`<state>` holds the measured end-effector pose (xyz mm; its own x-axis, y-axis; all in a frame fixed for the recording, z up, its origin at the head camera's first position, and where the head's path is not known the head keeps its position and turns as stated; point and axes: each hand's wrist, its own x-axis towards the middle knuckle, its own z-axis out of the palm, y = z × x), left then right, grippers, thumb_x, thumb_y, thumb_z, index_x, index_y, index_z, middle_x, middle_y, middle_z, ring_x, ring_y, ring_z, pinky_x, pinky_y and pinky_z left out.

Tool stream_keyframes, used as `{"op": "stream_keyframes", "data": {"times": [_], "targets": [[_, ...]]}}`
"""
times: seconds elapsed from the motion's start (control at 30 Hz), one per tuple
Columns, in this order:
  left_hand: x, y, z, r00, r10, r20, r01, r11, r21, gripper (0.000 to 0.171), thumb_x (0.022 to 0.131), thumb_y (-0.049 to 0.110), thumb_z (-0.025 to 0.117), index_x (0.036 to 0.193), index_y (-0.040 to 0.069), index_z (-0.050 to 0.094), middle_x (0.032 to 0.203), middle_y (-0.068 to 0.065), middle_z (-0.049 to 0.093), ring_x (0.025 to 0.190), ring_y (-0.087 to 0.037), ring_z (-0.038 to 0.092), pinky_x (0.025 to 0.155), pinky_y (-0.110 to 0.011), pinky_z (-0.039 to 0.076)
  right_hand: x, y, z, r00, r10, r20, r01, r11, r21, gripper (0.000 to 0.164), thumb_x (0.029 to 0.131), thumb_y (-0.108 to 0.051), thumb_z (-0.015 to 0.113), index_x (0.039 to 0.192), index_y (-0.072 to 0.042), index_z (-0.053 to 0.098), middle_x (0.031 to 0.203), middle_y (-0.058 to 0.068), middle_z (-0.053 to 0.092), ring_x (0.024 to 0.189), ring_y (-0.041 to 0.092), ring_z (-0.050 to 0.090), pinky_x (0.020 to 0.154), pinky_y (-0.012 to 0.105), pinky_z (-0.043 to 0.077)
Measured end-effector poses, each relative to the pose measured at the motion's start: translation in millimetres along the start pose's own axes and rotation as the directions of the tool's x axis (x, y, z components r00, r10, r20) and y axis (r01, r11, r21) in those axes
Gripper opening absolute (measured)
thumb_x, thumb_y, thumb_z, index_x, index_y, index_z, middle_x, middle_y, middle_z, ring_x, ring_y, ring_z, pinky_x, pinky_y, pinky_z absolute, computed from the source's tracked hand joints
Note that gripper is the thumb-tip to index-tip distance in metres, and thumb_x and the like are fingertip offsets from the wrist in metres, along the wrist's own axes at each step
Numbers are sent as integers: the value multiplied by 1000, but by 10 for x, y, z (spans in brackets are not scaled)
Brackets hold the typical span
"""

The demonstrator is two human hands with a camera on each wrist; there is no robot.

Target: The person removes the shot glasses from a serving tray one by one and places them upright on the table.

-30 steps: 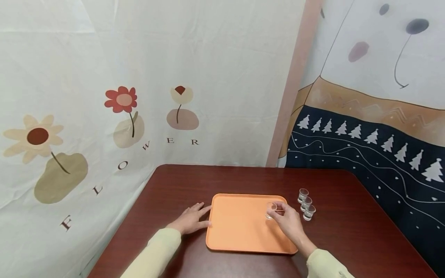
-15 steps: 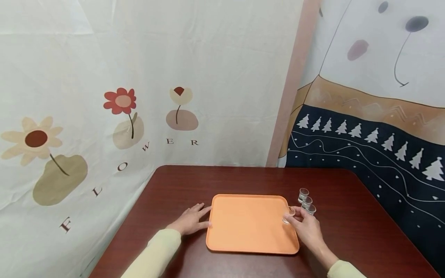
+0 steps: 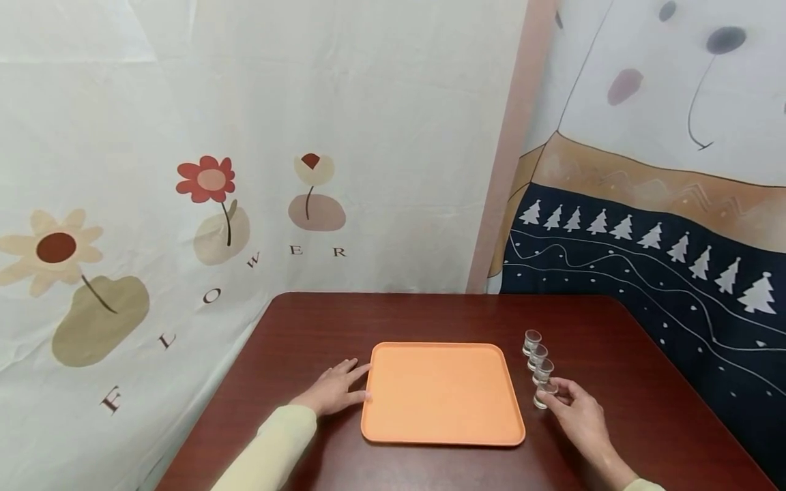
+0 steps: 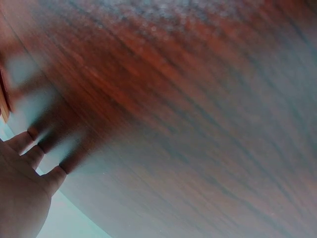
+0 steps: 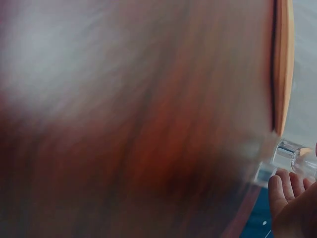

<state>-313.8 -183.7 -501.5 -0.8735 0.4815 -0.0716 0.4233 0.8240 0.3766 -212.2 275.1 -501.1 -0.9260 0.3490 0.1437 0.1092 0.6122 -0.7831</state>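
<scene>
My right hand (image 3: pixel 580 417) pinches a small clear shot glass (image 3: pixel 544 395) between thumb and fingers, right of the orange tray (image 3: pixel 442 395). That glass stands at the near end of a row, close behind it another shot glass (image 3: pixel 543 372), then a second glass (image 3: pixel 537 356) and the farthest glass (image 3: pixel 532 342). In the right wrist view, the fingers (image 5: pixel 277 191) are beside clear glass (image 5: pixel 285 153). With fingers spread, my left hand (image 3: pixel 334 390) touches the tray's left edge. The left wrist view has the left hand (image 4: pixel 22 183) low at its left side.
The dark red-brown table (image 3: pixel 430 317) runs back to a pale wall cloth (image 3: pixel 399 170) printed with flowers and letters. A navy cloth (image 3: pixel 614 273) with white trees hangs at the right. Nothing stands on the tray.
The right hand has carried the shot glass rightward from above the tray to the near end of the glass row. The left hand stays at the tray's edge.
</scene>
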Motion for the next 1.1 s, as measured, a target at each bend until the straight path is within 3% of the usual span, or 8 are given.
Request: {"op": "stream_keyframes", "data": {"times": [0.27,0.6,0.8,1.0,1.1], "targets": [[-3,-42,-6,1000,-7,-1,7,1000,4,72,93,53,63,152,17,43,154,-24,35,143,-42,29,113,-60,23,37,159,-53,999,28,-25,-29,999,-33,52,86,-31,78,122,3,63,108,21,71,100,35,68,71,30,49],[-14,-54,-21,1000,-3,6,3,1000,2,73,93,53,63,152,17,42,154,-24,34,143,-42,29,113,-61,22,62,154,-23,999,32,-22,-33,999,-28,52,87,-31,78,123,3,61,112,23,69,104,37,68,80,38,49],[-13,-34,-21,1000,-4,8,3,1000,2,72,93,53,63,152,17,43,154,-24,34,144,-42,28,113,-60,22,62,163,-20,1000,27,-9,-28,999,-26,54,87,-31,77,125,3,60,114,23,68,105,36,67,73,28,50],[-2,-29,-26,1000,2,8,-2,1000,9,72,93,53,63,152,17,43,154,-24,34,143,-42,28,113,-60,22,53,153,-66,999,37,11,-37,999,18,71,90,-39,74,140,4,48,127,29,60,114,40,62,67,18,49],[4,-31,-36,1000,0,9,0,1000,13,72,92,53,63,152,17,43,154,-24,35,143,-42,29,113,-60,23,50,118,-87,999,17,-38,-15,999,35,74,92,-43,70,144,3,44,133,29,56,119,41,58,75,22,51]]}}
